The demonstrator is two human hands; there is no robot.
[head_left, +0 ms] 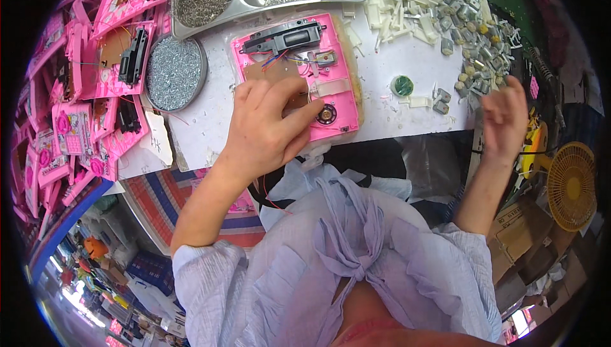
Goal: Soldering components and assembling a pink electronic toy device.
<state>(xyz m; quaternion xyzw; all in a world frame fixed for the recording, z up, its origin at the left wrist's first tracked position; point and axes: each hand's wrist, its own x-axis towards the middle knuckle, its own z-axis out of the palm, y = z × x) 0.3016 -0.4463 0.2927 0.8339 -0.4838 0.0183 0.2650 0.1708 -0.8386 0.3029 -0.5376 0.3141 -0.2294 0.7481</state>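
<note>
A: Shell (299, 80) lies open on the table (407, 61), mid-edge; your left hand (267, 127) presses it, fingers spread flat, gripping nothing.

B: Right hand (503, 121)?

A: Raised by the motors (471, 35), fingers loosely curled, seemingly empty; keep that shell pinned, mind the wires (280, 61).

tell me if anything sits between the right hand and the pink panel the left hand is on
Nothing blocks it. The right hand hovers off the table's right edge; between it and the pink panel under the left hand lie only low bits on the white tabletop: a small green disc and grey parts.
</note>
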